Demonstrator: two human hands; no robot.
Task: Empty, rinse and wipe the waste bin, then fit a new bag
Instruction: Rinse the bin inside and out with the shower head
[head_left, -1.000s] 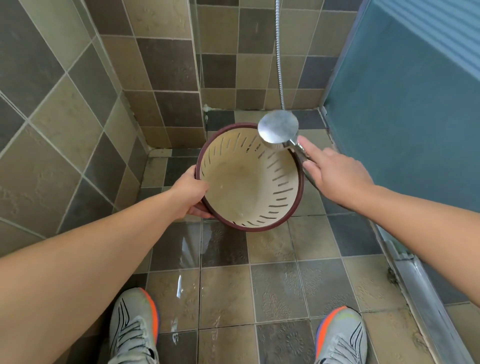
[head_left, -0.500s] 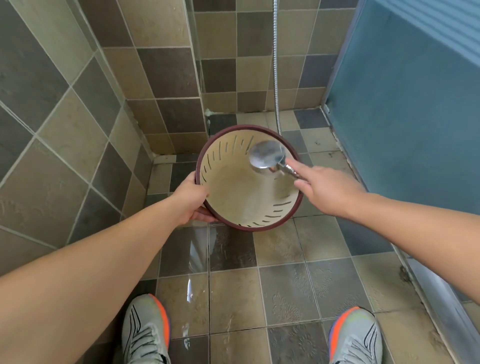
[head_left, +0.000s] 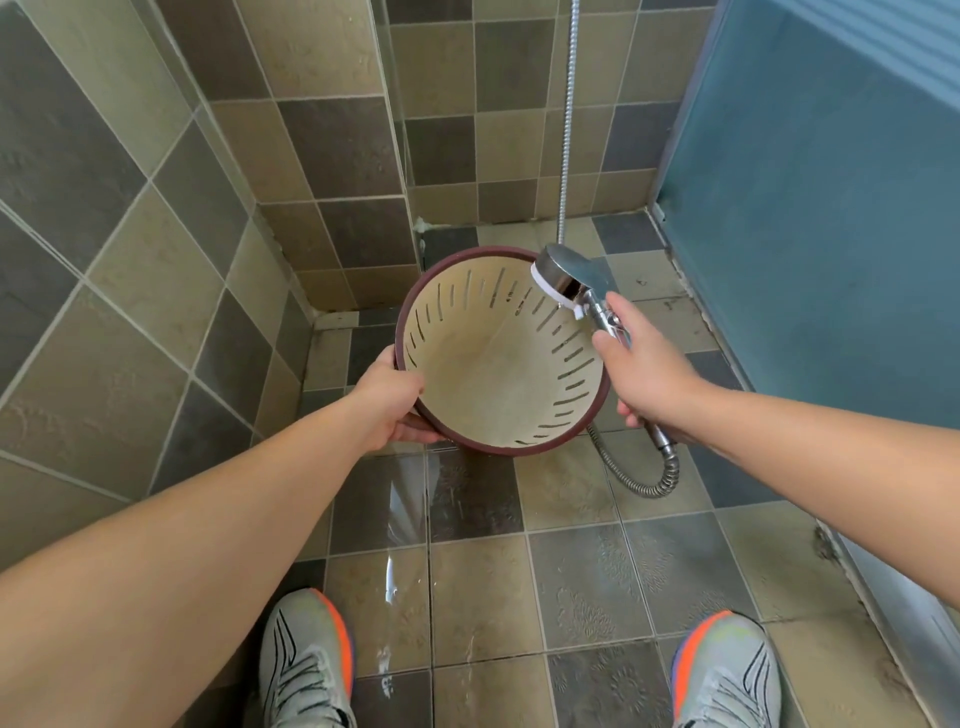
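Note:
The waste bin (head_left: 498, 384) is round, beige inside with slits near the top and a dark red rim; it is tilted with its mouth facing me, above the shower floor. My left hand (head_left: 392, 400) grips its rim at the lower left. My right hand (head_left: 644, 371) grips the handle of a chrome shower head (head_left: 563, 278), which sits at the bin's upper right rim with its white face turned toward the bin's inside. The bin holds nothing.
The metal shower hose (head_left: 644, 480) loops below my right hand and also runs up the back wall. Tiled walls close the left and back; a blue frosted panel (head_left: 810, 218) stands at the right. The floor tiles are wet. My two shoes (head_left: 306, 670) stand at the bottom.
The shower head moved from inside the bin's mouth out to its upper right rim and turned its face toward the inside. The hose loop now shows below my right hand. My left hand kept its grip.

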